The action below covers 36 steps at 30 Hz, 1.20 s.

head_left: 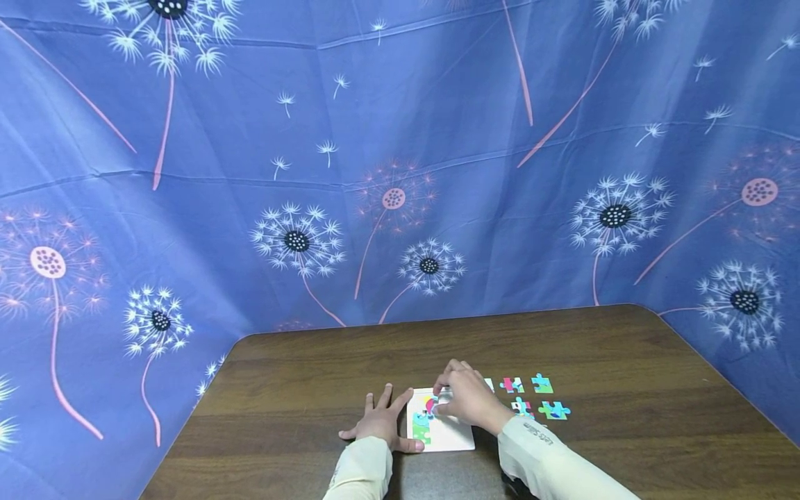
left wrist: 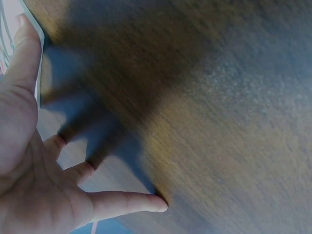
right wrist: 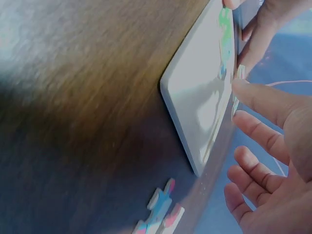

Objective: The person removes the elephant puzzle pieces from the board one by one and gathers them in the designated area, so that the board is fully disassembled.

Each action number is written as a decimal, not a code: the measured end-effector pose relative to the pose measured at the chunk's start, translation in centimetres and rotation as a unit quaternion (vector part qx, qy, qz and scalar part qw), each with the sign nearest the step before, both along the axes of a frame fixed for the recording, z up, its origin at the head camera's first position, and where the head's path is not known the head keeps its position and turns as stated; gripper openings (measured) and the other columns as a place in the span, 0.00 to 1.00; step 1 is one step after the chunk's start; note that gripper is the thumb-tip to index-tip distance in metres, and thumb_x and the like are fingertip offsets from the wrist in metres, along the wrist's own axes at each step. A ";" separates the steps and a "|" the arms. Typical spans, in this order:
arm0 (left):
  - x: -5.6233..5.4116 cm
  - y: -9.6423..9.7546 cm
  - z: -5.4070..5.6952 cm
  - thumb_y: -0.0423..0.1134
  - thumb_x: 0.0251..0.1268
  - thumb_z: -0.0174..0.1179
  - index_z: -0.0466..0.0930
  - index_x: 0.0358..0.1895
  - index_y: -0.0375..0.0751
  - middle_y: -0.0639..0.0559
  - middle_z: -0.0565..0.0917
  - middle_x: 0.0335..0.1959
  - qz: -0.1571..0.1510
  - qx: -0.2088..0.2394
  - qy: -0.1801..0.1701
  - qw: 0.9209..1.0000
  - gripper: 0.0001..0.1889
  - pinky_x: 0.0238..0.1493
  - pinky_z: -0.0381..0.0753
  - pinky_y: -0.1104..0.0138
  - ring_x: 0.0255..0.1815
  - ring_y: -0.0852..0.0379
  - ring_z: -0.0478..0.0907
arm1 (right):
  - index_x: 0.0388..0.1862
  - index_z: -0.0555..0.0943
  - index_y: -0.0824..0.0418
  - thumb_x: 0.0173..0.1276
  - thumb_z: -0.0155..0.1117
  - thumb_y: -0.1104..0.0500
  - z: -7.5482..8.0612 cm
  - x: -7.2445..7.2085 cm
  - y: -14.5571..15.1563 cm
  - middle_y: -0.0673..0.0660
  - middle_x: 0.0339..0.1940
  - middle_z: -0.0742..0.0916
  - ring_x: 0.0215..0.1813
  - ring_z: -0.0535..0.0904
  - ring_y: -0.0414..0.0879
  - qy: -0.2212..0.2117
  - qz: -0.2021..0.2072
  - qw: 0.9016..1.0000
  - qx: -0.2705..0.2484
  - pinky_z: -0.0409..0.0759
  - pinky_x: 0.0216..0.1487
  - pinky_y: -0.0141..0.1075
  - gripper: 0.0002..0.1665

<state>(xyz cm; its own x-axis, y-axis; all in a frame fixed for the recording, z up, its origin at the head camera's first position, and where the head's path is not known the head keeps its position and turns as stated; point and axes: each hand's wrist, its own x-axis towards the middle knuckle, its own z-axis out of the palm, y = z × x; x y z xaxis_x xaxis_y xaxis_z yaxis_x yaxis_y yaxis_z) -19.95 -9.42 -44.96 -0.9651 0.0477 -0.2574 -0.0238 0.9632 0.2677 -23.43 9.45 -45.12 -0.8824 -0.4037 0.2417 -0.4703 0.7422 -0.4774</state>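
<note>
Right hand (head_left: 467,397): though its back hides the pinch from the head view, the right wrist view shows thumb and forefinger gripping a puzzle piece (right wrist: 241,73), edge-on, picture unreadable.
Left hand (head_left: 378,421): spread and relaxed, thumb on the white board (head_left: 455,439), fingers on the table (head_left: 281,389).
Board: flat between the hands, its upper right covered, cut off in the left wrist view.
Loose pieces (head_left: 554,410): right of the board, some partly behind hand and sleeve (head_left: 531,448).
</note>
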 end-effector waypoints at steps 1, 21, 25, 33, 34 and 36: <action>0.0 0.0 0.0 0.59 0.45 0.78 0.62 0.77 0.67 0.52 0.59 0.81 0.000 -0.001 -0.001 1.000 0.51 0.48 0.63 0.18 0.81 0.37 0.52 | 0.31 0.87 0.56 0.47 0.85 0.59 0.1 0.1 0.2 0.50 0.38 0.79 0.45 0.74 0.51 0.001 0.003 1.000 -0.001 0.75 0.49 0.52 0.14; 0.0 0.0 0.0 0.59 0.46 0.77 0.60 0.78 0.68 0.53 0.58 0.81 -0.004 -0.008 -0.010 1.000 0.51 0.47 0.64 0.18 0.81 0.37 0.52 | 0.36 0.89 0.51 0.52 0.84 0.55 1.5 1.7 4.2 0.46 0.38 0.77 0.42 0.72 0.45 -0.002 0.015 1.000 0.010 0.71 0.46 0.46 0.13; -0.1 -0.1 -0.1 0.59 0.47 0.77 0.61 0.78 0.68 0.53 0.58 0.81 -0.006 -0.004 -0.007 1.000 0.51 0.46 0.64 0.18 0.81 0.37 0.52 | 0.35 0.89 0.51 0.51 0.84 0.56 1.5 2.0 5.2 0.46 0.37 0.77 0.40 0.71 0.43 0.024 0.023 0.999 0.004 0.68 0.42 0.42 0.13; 0.0 -0.2 -0.4 0.58 0.46 0.77 0.62 0.77 0.67 0.52 0.59 0.81 -0.010 0.000 0.004 1.000 0.51 0.46 0.64 0.17 0.81 0.37 0.52 | 0.34 0.89 0.48 0.50 0.85 0.54 1.0 2.9 6.9 0.42 0.39 0.76 0.43 0.72 0.42 0.038 0.028 0.999 0.005 0.70 0.43 0.43 0.13; 0.0 -0.2 -0.3 0.58 0.47 0.77 0.61 0.77 0.67 0.52 0.59 0.81 -0.011 -0.001 0.004 1.000 0.51 0.46 0.64 0.18 0.81 0.37 0.52 | 0.34 0.89 0.48 0.50 0.85 0.53 0.9 3.0 7.1 0.42 0.39 0.76 0.43 0.72 0.42 0.037 0.030 0.999 0.006 0.70 0.43 0.43 0.13; 0.1 -0.2 -0.2 0.58 0.47 0.77 0.61 0.77 0.66 0.52 0.59 0.81 -0.011 0.000 0.005 1.000 0.51 0.46 0.64 0.17 0.81 0.37 0.52 | 0.35 0.89 0.48 0.50 0.85 0.52 0.8 3.2 7.6 0.42 0.40 0.77 0.44 0.72 0.43 0.037 0.035 0.999 0.010 0.71 0.42 0.43 0.13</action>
<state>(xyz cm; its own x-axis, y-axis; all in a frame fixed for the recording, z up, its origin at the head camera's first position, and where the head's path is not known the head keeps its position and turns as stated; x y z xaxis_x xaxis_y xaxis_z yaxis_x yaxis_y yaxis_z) -19.81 -9.61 -45.15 -0.9662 0.0696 -0.2483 0.0007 0.9636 0.2673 -20.25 17.03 -44.34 -0.8324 -0.4682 0.2965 -0.5541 0.7156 -0.4253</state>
